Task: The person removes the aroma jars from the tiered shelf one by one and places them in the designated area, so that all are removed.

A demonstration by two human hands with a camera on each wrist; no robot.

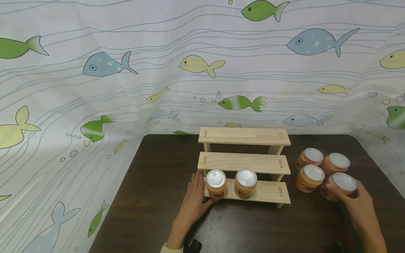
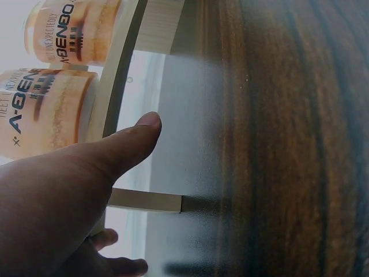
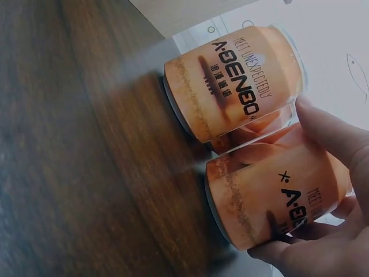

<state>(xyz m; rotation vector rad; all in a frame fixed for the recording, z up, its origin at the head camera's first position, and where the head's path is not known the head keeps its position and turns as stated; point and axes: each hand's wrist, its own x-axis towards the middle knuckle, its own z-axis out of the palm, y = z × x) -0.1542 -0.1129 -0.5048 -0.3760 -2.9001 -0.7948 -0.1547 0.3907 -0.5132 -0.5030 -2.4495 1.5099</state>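
On the right of the table, my right hand (image 1: 360, 207) grips an orange can (image 1: 344, 181) with a silver lid, thumb on one side and fingers round the other. In the right wrist view this can (image 3: 253, 190) stands close beside another labelled can (image 3: 236, 83). My left hand (image 1: 193, 202) rests against the left end of a three-step wooden rack (image 1: 269, 191). Its fingers lie straight along the side, and the thumb (image 2: 130, 144) reaches along the bottom step's front edge. Two matching cans, a left one (image 1: 216, 182) and a right one (image 1: 245, 182), stand upright on that bottom step.
Three more cans stand grouped by the held one: front left (image 1: 309, 178), back left (image 1: 311, 156) and back right (image 1: 338, 162). The dark wooden table (image 1: 152, 182) ends at a fish-patterned sheet (image 1: 152, 80) behind and at the sides.
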